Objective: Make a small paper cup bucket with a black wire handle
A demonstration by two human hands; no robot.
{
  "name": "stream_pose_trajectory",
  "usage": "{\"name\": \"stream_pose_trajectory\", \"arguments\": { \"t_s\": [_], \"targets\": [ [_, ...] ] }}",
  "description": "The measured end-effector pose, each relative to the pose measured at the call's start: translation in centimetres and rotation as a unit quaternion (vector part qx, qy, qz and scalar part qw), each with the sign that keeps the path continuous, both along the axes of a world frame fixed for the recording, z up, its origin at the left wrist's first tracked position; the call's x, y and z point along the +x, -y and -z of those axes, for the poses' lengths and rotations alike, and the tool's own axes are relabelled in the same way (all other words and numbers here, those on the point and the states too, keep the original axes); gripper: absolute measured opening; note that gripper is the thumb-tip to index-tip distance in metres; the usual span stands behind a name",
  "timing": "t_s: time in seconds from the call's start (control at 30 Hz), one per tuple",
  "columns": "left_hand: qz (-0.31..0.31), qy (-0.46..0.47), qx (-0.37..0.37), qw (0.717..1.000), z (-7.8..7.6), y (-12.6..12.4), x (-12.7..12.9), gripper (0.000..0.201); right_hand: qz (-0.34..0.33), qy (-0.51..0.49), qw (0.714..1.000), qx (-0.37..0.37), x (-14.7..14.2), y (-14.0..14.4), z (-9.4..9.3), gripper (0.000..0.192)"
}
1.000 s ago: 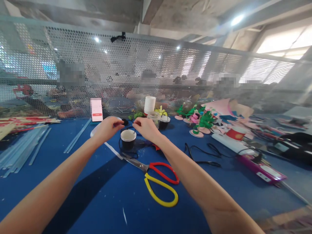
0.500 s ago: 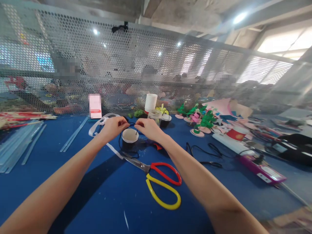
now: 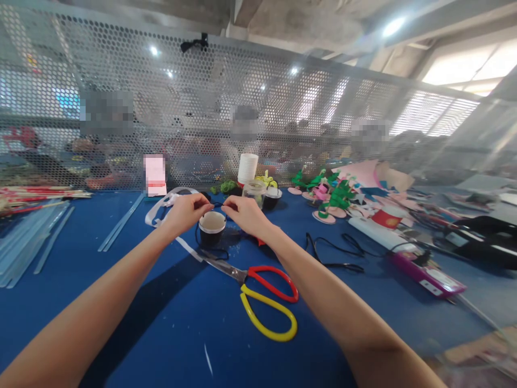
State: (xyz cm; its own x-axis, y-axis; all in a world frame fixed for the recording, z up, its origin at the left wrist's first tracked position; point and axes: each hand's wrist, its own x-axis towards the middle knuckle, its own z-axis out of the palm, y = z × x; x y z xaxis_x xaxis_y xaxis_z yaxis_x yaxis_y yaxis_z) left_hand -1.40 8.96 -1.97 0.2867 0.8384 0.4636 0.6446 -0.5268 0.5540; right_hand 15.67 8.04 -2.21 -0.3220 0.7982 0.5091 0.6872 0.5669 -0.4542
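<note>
My left hand (image 3: 189, 211) and my right hand (image 3: 242, 210) pinch a thin black cord (image 3: 217, 204) between thumbs and fingers, just above a small paper cup (image 3: 212, 231). The cup has a dark outside and a white rim, and stands upright on the blue table. Cord also hangs down the cup's left side and lies in a loop on the table below it. Close in front lie large scissors (image 3: 242, 276) with one red and one yellow handle, blades pointing at the cup. White ribbon (image 3: 188, 249) runs behind my left hand and down to the blades.
Behind stand stacked white cups (image 3: 247, 168), a clear jar (image 3: 254, 189) and another dark cup with a cord handle (image 3: 272, 198). Green and pink craft flowers (image 3: 341, 196), a black cable (image 3: 335, 250) and a purple power strip (image 3: 428, 275) lie right. Clear strips (image 3: 30, 242) lie left. Perforated metal screen (image 3: 202, 118) behind.
The whole view has shifted slightly. Both hands stay pinched on the cord above the cup, and the cup appears slightly tilted differently relative to them.
</note>
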Motion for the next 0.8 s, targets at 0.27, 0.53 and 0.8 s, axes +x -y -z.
{"name": "stream_pose_trajectory", "arguments": {
  "t_s": [0.27,0.53,0.8],
  "targets": [
    [-0.039,-0.101,0.009,0.994,0.0,0.3,-0.8,0.016,0.011,0.089,0.996,-0.012,-1.0,-0.1,0.1,0.016],
    [-0.043,-0.159,0.047,0.985,0.1,0.3,-1.1,0.009,0.012,0.139,0.99,-0.012,-1.3,-0.3,-0.2,0.017],
    [-0.046,-0.162,0.028,0.985,0.8,-0.1,-1.4,0.006,0.003,0.163,0.987,-0.013,-1.3,-0.2,-0.4,0.018]
  ]
}}
